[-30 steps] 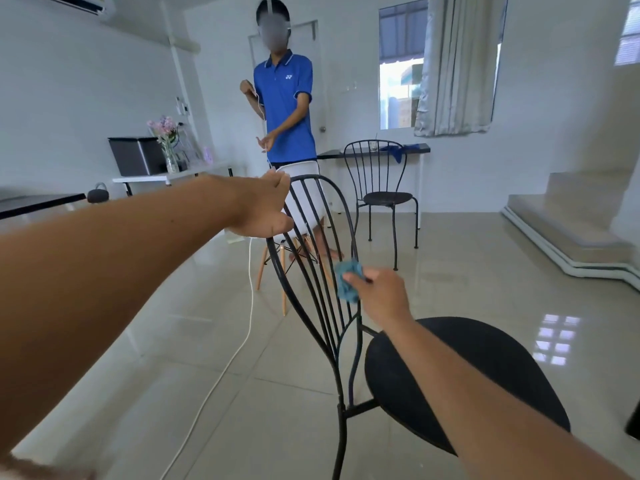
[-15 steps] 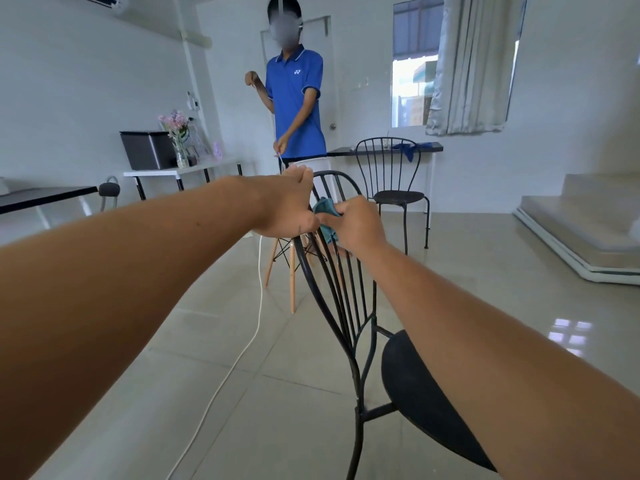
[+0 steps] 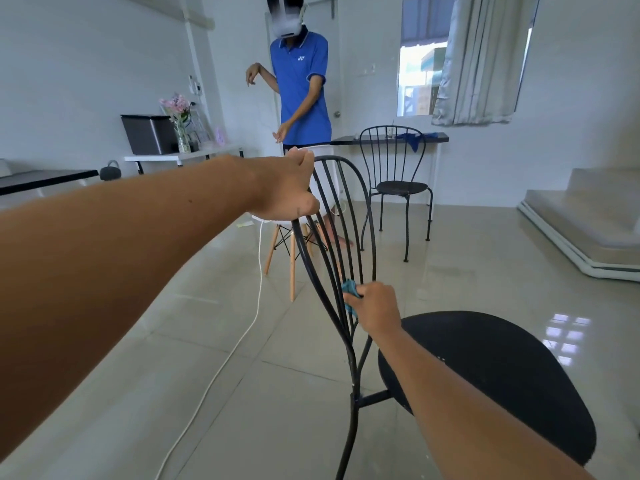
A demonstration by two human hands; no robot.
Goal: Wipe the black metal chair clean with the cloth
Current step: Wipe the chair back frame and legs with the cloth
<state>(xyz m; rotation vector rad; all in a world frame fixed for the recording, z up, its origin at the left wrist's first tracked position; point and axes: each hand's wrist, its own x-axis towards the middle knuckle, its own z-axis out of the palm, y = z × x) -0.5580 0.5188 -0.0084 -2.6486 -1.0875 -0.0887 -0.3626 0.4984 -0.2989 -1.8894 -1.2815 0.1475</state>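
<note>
My left hand [image 3: 284,188] is curled over the top left curve of the black metal chair [image 3: 502,375], gripping the thin round rod that forms its backrest hoop just above the middle of the frame. The chair fills the centre and lower right: a smooth, matte, rounded seat at lower right and slim, straight spindles fanning up from a narrow joint behind it. My right hand [image 3: 375,308], well below the left and apart from it, pinches a small crumpled teal cloth [image 3: 349,292] against the lower part of those spindles, near where they draw together; most of the soft cloth is bunched under my fingers. Beneath the chair lies a glossy floor of large pale tiles [image 3: 242,393], and a thin white cable [image 3: 256,306] snakes across it from the lower left. Behind my left hand a white chair with tapered wooden legs [image 3: 292,268] shows partly. At centre right stands a second black wire-backed chair [image 3: 398,187] beside a narrow dark table. A person in a blue polo shirt [image 3: 301,88] stands at top centre, and a pleated grey curtain [image 3: 481,57] hangs at upper right.
</note>
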